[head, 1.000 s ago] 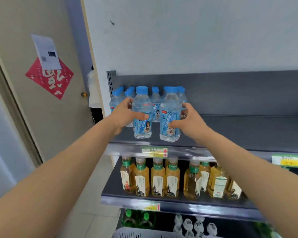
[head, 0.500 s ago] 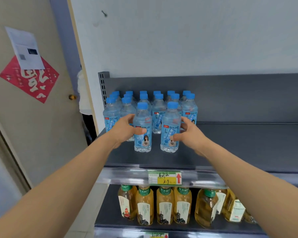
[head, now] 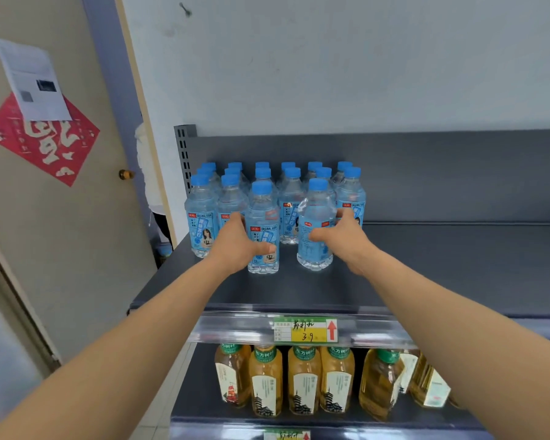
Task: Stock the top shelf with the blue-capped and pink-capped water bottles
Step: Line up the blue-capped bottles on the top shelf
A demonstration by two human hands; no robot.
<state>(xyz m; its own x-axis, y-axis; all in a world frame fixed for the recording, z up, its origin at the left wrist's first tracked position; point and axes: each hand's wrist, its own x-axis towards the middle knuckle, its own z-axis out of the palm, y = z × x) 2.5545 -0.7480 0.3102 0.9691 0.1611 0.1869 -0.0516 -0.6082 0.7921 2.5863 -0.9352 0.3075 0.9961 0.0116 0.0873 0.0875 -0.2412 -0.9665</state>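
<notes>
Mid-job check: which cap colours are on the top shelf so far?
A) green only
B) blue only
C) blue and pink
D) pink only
B: all bottles on the top shelf have blue caps, including the left bottle in the left hand and the right bottle in the right hand.

2 arms of 1 person, head view. The left forearm (head: 140, 338), running from 7 o'clock, is bare along its whole visible length up to the left grip (head: 238, 246). The right forearm (head: 442, 319), running from 4 o'clock, is likewise bare up to the right grip (head: 343, 239). Both grips are uncovered.
</notes>
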